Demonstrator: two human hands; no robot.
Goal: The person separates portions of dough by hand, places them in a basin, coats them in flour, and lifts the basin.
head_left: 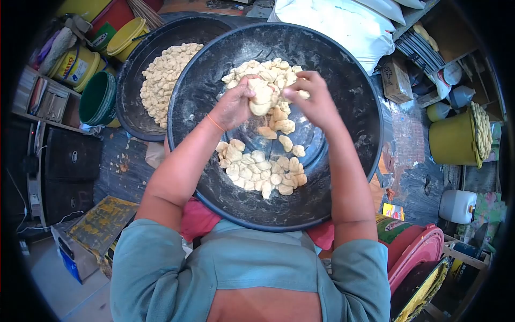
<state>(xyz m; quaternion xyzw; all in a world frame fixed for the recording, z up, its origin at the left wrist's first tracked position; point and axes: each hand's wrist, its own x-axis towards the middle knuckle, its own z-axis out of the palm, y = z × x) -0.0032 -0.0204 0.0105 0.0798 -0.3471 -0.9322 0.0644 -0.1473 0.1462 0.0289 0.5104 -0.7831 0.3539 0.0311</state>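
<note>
A large black basin (343,161) sits in front of my body. Above its far half, my left hand (237,107) is closed around a pale lump of dough (261,99). Close by on the right, my right hand (314,99) has its fingers curled together, with a small piece of dough (304,94) at them; motion blurs the fingertips slightly. Behind and below the hands is a heap of dough pieces (252,70). A few loose pieces (285,126) lie mid-basin, and a flatter cluster of rounded pieces (263,174) spreads over the near side.
A second black basin (129,96) full of small dough pieces stands at the left, partly under the large basin's rim. Buckets (99,99) and shelves line the left. White sacks (332,27) lie behind. A yellow-green bucket (450,139) and white jug (457,206) stand right.
</note>
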